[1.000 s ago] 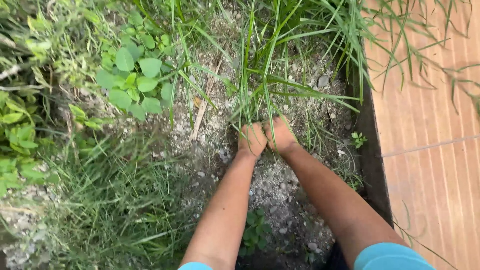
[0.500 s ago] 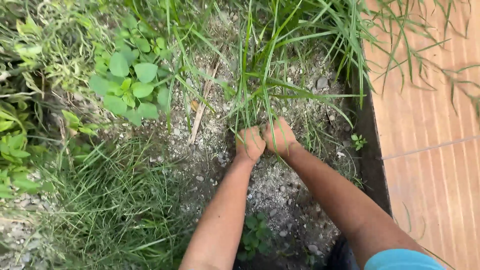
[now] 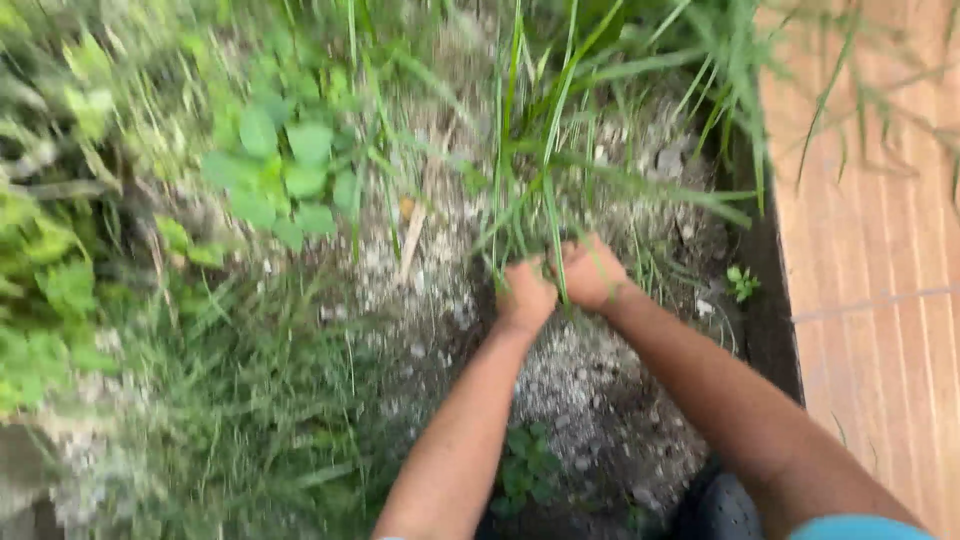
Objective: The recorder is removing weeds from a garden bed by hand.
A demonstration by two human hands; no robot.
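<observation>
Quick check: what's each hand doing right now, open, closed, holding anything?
Left hand: closed around the base of the grass clump.
Right hand: closed on the same grass clump, beside the left.

We see left hand (image 3: 524,296) and right hand (image 3: 592,272) side by side, both fisted round base of grass clump (image 3: 545,150) — gravelly soil (image 3: 590,390) beneath, wooden decking (image 3: 880,300) at right; view blurred.

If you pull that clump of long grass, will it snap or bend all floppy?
The grass clump has long thin blades that arch and droop, so it probably bends rather than snaps. Both the left hand and the right hand grip its base, which suggests it holds firm. The stony soil looks loose and crumbly, so bits may come up too.
</observation>
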